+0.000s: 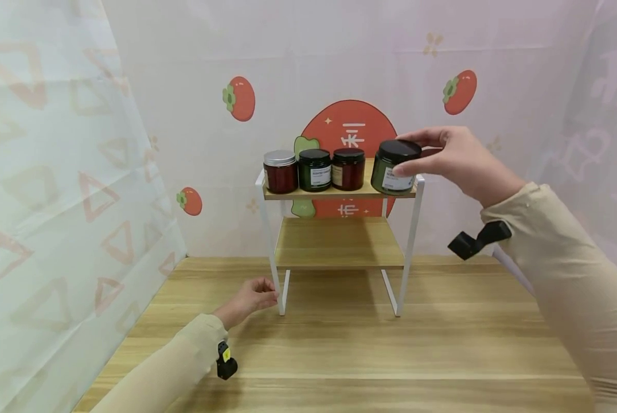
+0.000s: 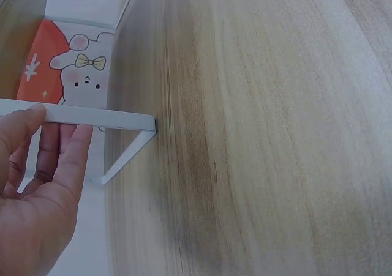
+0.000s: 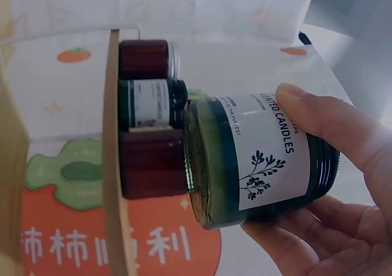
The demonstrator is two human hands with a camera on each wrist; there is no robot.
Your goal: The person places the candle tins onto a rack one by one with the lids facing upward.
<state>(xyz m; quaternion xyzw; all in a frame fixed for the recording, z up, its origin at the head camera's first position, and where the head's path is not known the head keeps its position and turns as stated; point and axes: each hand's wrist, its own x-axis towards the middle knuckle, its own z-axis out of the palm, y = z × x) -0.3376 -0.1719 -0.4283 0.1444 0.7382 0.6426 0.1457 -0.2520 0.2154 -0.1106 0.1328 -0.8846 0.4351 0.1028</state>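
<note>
My right hand (image 1: 450, 160) grips a green scented candle jar (image 3: 263, 160) with a black lid and white label, thumb on the label side. The jar is held at the right end of the two-tier shelf (image 1: 339, 246); in the right wrist view its base is apart from the top board (image 3: 113, 153). Along that board stand a dark red jar with a silver lid (image 1: 280, 172), a green candle jar (image 1: 315, 170) and a dark red jar with a black lid (image 1: 348, 169). Low at the left, my left hand (image 1: 249, 298) pinches the shelf's white front leg (image 2: 104, 117) between thumb and fingers.
The shelf stands on a wood-grain table (image 1: 339, 361). Behind it hangs a pale cloth backdrop (image 1: 200, 132) printed with persimmons, and another patterned cloth (image 1: 55, 172) hangs at the left. The lower board (image 1: 339, 241) lies between the white metal frames.
</note>
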